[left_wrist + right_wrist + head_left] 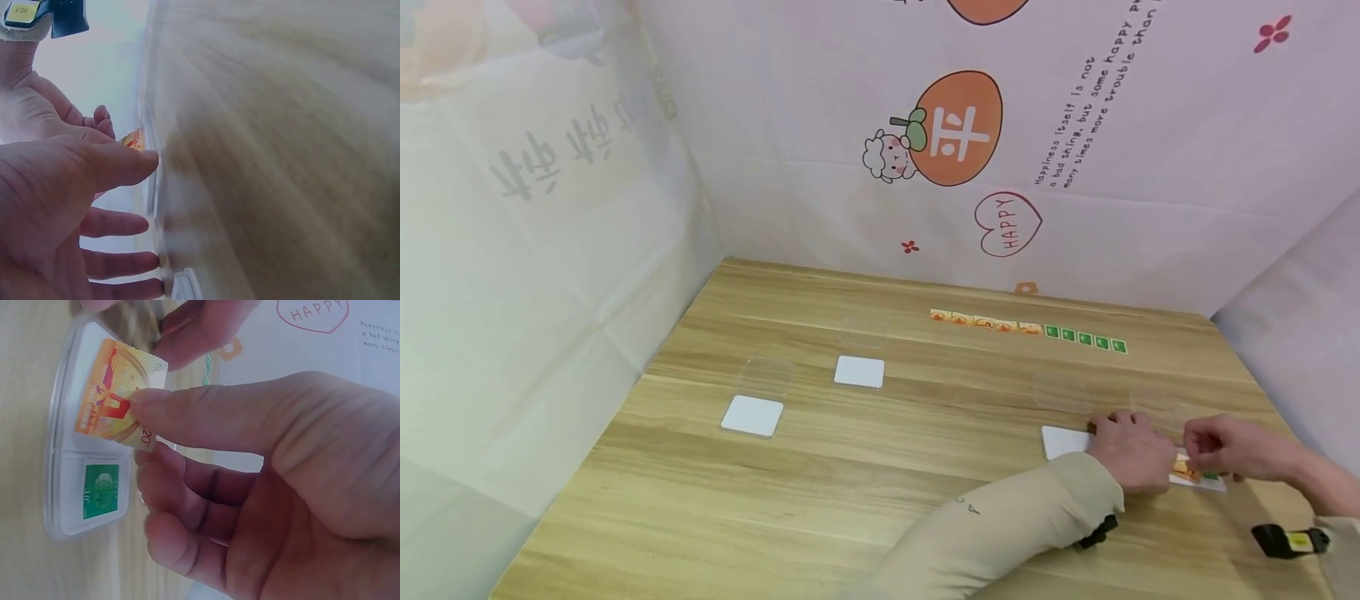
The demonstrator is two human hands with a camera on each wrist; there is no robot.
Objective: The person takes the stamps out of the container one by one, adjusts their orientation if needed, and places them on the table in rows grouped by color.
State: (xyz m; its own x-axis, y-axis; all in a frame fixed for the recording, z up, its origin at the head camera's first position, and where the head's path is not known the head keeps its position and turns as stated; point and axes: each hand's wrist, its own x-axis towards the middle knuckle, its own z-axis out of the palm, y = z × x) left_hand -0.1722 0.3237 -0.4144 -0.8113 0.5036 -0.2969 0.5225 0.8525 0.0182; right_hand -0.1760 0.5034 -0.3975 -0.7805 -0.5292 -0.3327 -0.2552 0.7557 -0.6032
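Observation:
My right hand (1243, 447) pinches an orange stamp (103, 394) between thumb and fingers at the right of the table. The stamp is tilted over a white-lined clear case (72, 472). Inside that case's other half lies a green stamp (101, 492). Beside the right hand, my left hand (1133, 454) rests at the case's left end, with its thumb (128, 165) stretched out near the edge and its fingers extended. Another white-lined case (1063, 442) sits just left of the left hand, partly covered by it.
Two more white-lined cases (752, 415) lie on the wooden table's left side, with clear lids (765, 377) behind them. Fainter clear lids (1061, 392) lie behind the right-hand cases. A row of orange stamps (983, 322) and green stamps (1085, 339) runs near the back wall.

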